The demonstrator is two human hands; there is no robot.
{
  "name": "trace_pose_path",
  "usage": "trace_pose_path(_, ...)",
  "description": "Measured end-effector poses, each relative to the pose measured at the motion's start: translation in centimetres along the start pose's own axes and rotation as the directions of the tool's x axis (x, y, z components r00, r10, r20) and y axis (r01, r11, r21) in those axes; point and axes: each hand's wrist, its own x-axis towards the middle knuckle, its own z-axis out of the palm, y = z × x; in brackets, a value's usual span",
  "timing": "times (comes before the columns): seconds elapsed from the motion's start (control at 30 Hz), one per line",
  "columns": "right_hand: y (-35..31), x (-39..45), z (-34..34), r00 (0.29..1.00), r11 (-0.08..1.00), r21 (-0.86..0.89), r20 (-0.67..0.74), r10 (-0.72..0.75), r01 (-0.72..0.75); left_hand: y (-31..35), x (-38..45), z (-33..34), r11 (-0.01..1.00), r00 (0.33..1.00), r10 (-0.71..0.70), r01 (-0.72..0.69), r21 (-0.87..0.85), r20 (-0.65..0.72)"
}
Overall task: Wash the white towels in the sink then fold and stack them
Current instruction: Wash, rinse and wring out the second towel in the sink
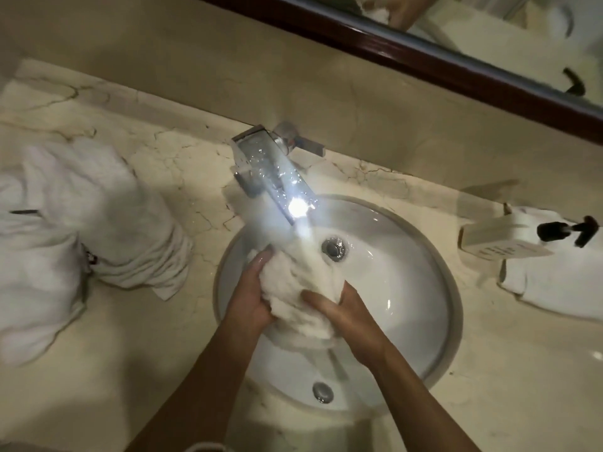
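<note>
Gripping bunched towel (295, 285), both hands

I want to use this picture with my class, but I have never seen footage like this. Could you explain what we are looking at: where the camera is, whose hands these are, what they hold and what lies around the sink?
There is no machine here. A person wears one wide-angle camera on the head, so you look down along their own arms. That is the only view.

Both hands work over a round white sink set in a marble counter. The left hand and the right hand grip a bunched white towel between them, under the shiny faucet.

On the counter to the left lies a pile of white towels. To the right stand a pump bottle and another white cloth. The dark frame at the top edges a mirror.
</note>
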Motion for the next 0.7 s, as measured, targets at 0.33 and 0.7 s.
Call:
trace_pose_path(0.33, 1.4, -0.1, -0.1, 0.873, 0.988, 0.129, -0.488, -0.009, 0.083, -0.1, 0.1, -2.7, 0.998, 0.996, -0.068, 0.068, 0.005, 0.060)
trace_pose_path(0.7, 0.0, 3.3, 5.9, 0.980, 0.999, -0.011, -0.197, 0.039, -0.042, -2.2, 1.1, -3.8, 0.389, 0.891, 0.419, -0.349, 0.853, 0.173)
